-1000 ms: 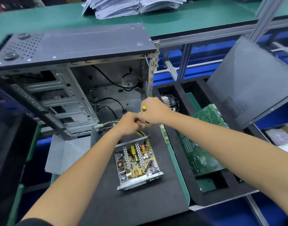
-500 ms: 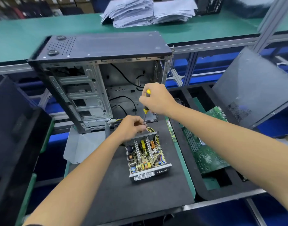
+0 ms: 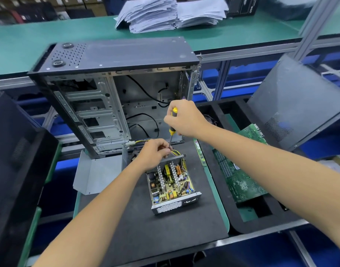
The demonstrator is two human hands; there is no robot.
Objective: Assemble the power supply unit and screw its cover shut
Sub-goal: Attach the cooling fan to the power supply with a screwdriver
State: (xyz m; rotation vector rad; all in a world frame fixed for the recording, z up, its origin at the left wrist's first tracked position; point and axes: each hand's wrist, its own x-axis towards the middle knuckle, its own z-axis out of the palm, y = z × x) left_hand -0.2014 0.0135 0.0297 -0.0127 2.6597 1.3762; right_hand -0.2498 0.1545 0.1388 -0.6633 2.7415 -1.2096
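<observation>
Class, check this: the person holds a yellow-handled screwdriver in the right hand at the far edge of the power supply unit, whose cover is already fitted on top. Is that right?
Not quite. The head view shows the power supply unit open on top, its circuit board exposed; no cover is fitted. The rest holds: the right hand grips the yellow-handled screwdriver at its far edge.

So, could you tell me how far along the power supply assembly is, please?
Done: circuit board seated in the power supply unit. In hand: right hand holds the screwdriver upright at its far edge; left hand steadies the tip. Left: the cover, beside it, unfitted.

2 bare forearms, no sleeves visible
</observation>
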